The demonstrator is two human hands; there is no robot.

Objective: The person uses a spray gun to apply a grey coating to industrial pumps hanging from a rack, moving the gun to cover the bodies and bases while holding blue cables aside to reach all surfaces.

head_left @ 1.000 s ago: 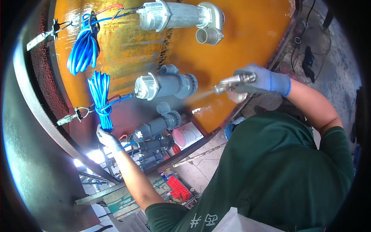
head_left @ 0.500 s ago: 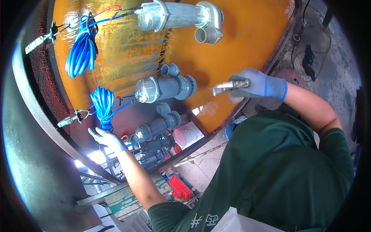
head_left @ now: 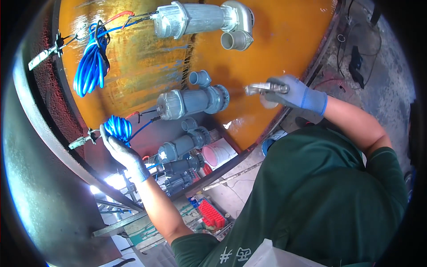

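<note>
Working at grey pump (head_left: 189, 103); gripping spray gun (head_left: 256, 89) in right hand (head_left: 291, 92), right of pump, aimed toward it; apparently touching blue cable coil (head_left: 119, 127) with left hand (head_left: 121, 152), left of pump, whether grasped unclear; best to sweep evenly, square to pump, keeping left hand clear of spray path.

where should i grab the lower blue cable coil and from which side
Likely around the bunched loops of the lower blue cable coil, from below in the view, where the left hand is. The loops form one compact bundle there, while its blue lead runs off the right side toward the grey pump, so coming from the right might catch it.
</note>
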